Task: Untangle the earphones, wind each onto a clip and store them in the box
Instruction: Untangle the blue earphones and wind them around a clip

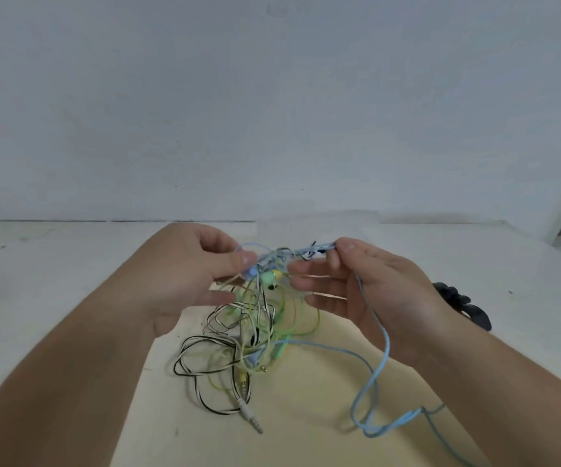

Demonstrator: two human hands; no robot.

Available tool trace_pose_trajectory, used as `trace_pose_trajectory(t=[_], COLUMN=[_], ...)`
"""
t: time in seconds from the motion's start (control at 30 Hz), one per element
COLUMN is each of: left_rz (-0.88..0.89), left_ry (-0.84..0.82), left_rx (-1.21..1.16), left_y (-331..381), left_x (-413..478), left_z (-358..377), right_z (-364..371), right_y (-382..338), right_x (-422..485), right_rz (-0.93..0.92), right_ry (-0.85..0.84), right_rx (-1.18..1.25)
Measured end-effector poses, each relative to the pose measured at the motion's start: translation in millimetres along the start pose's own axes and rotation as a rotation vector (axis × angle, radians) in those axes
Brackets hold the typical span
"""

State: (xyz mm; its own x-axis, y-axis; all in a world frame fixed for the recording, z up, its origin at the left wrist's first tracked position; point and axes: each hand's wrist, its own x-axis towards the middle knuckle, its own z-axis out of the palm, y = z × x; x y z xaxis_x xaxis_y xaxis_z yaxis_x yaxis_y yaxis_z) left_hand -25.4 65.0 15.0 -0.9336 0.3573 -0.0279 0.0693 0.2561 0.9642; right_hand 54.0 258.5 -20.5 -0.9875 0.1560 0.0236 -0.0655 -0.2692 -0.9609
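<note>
**Above the surface [70,251], a knot**

Tangled earphones [259,308] hang between both hands, their lower loops on the surface. Left of the tangle the left hand [198,281] pinches the blue cable [386,348]; right of it the right hand [370,291] pinches the same cable.

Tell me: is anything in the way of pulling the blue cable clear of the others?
Yes. Between the left hand and right hand, the blue cable runs into a knot with the green cable and the black-and-white cable, whose loops trail below.
</note>
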Motion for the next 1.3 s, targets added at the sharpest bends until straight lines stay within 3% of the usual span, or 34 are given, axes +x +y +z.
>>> trace_pose_trajectory(t=[0.1, 0.33, 0.63, 0.8, 1.0, 1.17, 1.3], left_rz=[-0.006, -0.014, 0.078, 0.190, 0.258, 0.320, 0.429], left_ry=[0.120, 0.208, 0.077, -0.002, -0.075, 0.069, 0.060], left_rx=[-0.174, -0.565, -0.306, -0.229, -0.235, 0.058, 0.300], left_y=[1, 2, -2, -5, -7, -9, -5], left_x=[5, 9, 4, 1, -1, -1, -5], left_z=[-2, 3, 12, 14, 23, 24, 26], right_z=[-1, 8, 9, 7, 3, 2, 1], right_y=[0, 0, -3, 1, 7, 8, 10], right_x=[-1, -5, -6, -6, -3, -1, 1], right_rz=[0.025, 0.020, 0.024, 0.027, -0.033, -0.076, -0.120], right_ry=[0.062, 0.041, -0.107, -0.148, -0.028, 0.014, 0.064], right_rx=[-0.186, -0.274, 0.127, 0.021, -0.205, -0.078, -0.046])
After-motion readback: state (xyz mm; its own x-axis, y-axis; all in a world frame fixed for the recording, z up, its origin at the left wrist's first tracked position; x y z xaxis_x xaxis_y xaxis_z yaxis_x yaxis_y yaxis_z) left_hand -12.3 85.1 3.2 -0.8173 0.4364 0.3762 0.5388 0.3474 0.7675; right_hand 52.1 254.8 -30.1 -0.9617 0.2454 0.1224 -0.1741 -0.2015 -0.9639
